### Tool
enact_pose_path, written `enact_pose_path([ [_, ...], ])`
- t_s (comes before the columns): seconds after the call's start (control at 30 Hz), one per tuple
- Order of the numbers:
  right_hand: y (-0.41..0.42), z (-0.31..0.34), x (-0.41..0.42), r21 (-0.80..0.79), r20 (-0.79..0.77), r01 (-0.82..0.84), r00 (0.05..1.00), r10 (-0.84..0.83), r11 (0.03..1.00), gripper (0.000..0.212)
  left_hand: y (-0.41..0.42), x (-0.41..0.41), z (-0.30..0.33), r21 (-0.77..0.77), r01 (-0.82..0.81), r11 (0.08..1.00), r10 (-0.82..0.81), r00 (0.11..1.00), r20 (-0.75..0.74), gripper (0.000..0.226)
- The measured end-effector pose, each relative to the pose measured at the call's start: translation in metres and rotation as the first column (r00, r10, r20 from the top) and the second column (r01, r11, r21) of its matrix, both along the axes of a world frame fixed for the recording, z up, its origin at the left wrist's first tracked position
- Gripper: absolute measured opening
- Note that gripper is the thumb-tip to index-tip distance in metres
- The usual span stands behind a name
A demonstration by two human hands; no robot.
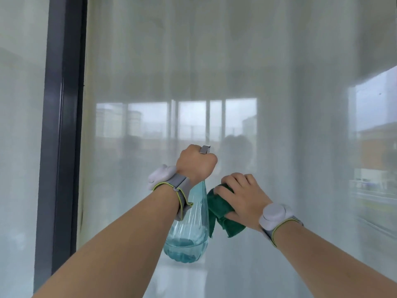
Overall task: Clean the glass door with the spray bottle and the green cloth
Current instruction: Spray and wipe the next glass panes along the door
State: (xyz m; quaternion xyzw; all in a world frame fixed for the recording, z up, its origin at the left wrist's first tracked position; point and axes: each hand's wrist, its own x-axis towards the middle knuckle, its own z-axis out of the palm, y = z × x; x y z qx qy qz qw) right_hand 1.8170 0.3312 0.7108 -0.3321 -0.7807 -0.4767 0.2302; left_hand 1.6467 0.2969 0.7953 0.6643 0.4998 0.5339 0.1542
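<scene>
Looks like a home or flat, I'm outside on a balcony. Big glass door [236,82] with dark frame [62,125], sheer white curtain [150,61] behind it. Glass reflects railing and neighbouring buildings.

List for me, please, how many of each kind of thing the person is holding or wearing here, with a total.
Spray bottle: 1, in the left hand
Green cloth: 1, under the right hand
Wristbands: 2, left and right
Total: 4

Spray bottle [189,231] left of cloth [223,211] — glass door [236,72] behind.
</scene>
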Motion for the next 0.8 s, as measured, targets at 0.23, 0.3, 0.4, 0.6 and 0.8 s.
enact_pose_path([
  [0.23, 0.0, -0.013, 0.028, 0.007, -0.051, 0.02, 0.999, -0.02, 1.0, 0.054, -0.003, 0.035, -0.009, -0.07, 0.06, 0.996, -0.066, 0.994, -0.091, 0.023],
  [0.3, 0.0, -0.012, 0.037, 0.037, -0.103, 0.01, 0.995, -0.006, 0.999, 0.054, -0.003, 0.043, -0.011, -0.075, 0.042, 0.996, -0.051, 0.99, -0.13, 0.024],
  [0.4, 0.007, -0.009, 0.033, 0.085, -0.11, 0.003, 0.994, 0.007, 0.996, 0.054, 0.0, 0.044, -0.008, -0.03, -0.019, 0.999, 0.016, 0.996, -0.087, 0.027],
  [0.6, 0.022, 0.013, 0.007, 0.201, -0.138, -0.003, 0.99, 0.031, 0.98, 0.057, -0.014, 0.038, 0.014, 0.111, -0.129, 0.985, 0.13, 0.992, -0.002, 0.024],
  [0.8, 0.023, 0.077, -0.027, 0.207, -0.53, 0.136, 0.848, -0.006, 0.969, 0.037, -0.03, 0.027, 0.043, 0.22, -0.254, 0.942, 0.248, 0.967, 0.055, 0.022],
])
